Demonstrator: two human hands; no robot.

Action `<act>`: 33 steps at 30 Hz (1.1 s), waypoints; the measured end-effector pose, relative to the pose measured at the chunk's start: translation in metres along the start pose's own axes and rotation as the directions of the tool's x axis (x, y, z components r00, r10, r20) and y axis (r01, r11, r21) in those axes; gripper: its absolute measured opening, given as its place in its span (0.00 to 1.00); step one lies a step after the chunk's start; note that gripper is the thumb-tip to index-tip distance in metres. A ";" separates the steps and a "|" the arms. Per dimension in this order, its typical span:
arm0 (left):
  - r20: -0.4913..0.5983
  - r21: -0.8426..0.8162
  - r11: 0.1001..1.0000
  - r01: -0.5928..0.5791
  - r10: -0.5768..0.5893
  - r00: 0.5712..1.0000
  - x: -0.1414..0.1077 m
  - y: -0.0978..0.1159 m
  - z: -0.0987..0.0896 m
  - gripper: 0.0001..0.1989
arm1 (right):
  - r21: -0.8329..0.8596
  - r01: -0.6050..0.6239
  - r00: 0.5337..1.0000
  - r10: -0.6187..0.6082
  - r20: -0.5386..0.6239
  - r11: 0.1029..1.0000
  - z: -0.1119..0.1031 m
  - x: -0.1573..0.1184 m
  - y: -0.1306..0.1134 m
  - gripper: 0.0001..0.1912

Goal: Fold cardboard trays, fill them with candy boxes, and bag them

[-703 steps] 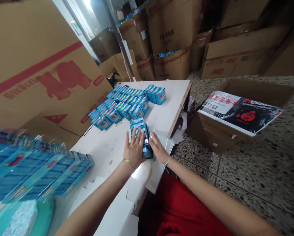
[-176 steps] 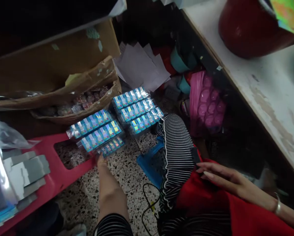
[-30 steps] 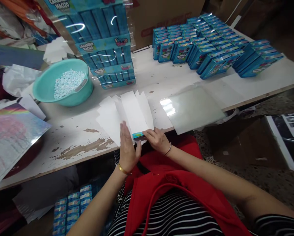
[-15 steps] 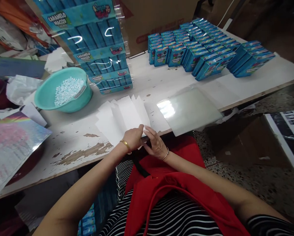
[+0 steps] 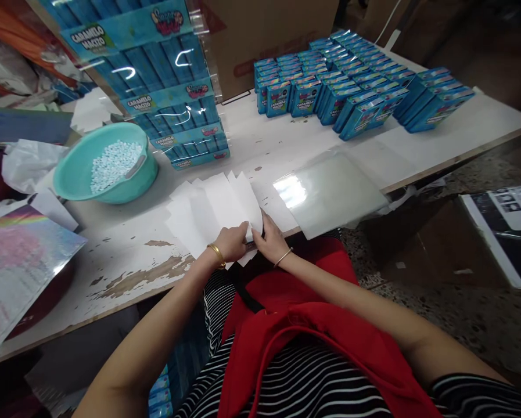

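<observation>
A fanned stack of white paper sheets [image 5: 208,203] lies at the table's front edge, part of it reaching past the edge. My left hand [image 5: 233,242], with a gold bangle on its wrist, is closed on the near edge of the sheets. Against the right corner of the same sheets, my right hand [image 5: 270,237] pinches the paper between thumb and fingers. Both thumbs come close together. The undersides of the sheets and some fingers are hidden. Just right of the hands rests a stack of clear plastic sheets [image 5: 334,188], overhanging the front edge.
A turquoise basin [image 5: 75,174] with small white pieces stands left. Behind the paper rises a stack of blue candy packs [image 5: 199,125] in clear wrap. Many small blue boxes [image 5: 306,98] stand in rows at the back right. A cardboard box [image 5: 417,244] is below, right.
My right hand has shifted up along the paper's right edge, its fingers now going behind the sheets. The sheets' right corner is bent up more. The whole view has shifted slightly.
</observation>
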State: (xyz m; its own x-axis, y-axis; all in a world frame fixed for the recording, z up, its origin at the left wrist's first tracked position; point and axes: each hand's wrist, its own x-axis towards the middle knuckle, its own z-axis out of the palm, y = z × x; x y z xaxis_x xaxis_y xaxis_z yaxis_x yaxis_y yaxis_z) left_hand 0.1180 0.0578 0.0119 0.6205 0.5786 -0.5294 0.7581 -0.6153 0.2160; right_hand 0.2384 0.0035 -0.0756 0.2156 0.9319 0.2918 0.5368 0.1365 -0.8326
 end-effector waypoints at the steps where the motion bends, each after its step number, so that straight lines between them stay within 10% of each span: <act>1: 0.024 -0.023 1.000 -0.010 0.010 1.000 0.002 -0.002 -0.002 0.22 | -0.006 0.000 1.000 0.000 -0.009 1.000 0.001 0.000 0.000 0.30; 8: -0.060 -0.161 0.987 -0.024 0.014 0.998 -0.007 0.002 0.008 0.32 | 0.002 0.067 0.996 -0.067 0.054 0.998 -0.003 0.002 0.002 0.32; 11: -0.159 -0.277 0.943 -0.185 0.145 0.977 -0.019 -0.001 0.004 0.21 | 0.023 0.174 0.964 -0.175 0.200 0.984 -0.016 0.012 0.014 0.32; 17: -0.658 0.034 0.993 -0.117 0.110 0.745 -0.007 -0.049 -0.047 0.22 | -0.001 0.305 0.785 -0.250 0.567 0.952 -0.051 0.051 0.029 0.30; 22: -0.177 -0.036 0.997 -0.072 0.064 0.982 0.011 -0.094 -0.061 0.22 | -0.161 0.411 0.675 -0.181 0.715 0.897 -0.054 0.067 0.016 0.30; 27: -0.062 -0.128 0.984 -0.124 0.117 0.991 0.004 -0.108 -0.039 0.25 | -0.273 0.509 0.628 -0.135 0.767 0.816 -0.054 0.064 0.008 0.30; 33: -0.245 0.129 0.988 -0.082 0.112 0.963 -0.002 -0.103 0.000 0.24 | -0.270 0.501 0.607 -0.111 0.787 0.822 -0.058 0.068 -0.009 0.35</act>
State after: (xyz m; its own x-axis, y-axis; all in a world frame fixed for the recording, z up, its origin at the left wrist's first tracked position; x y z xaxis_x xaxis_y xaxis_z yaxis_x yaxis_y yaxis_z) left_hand 0.0386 0.1200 -0.0087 0.7315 0.6197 -0.2844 0.6725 -0.7244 0.1514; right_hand 0.2958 0.0458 -0.0212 -0.5707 0.8149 -0.1009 0.7699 0.4884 -0.4108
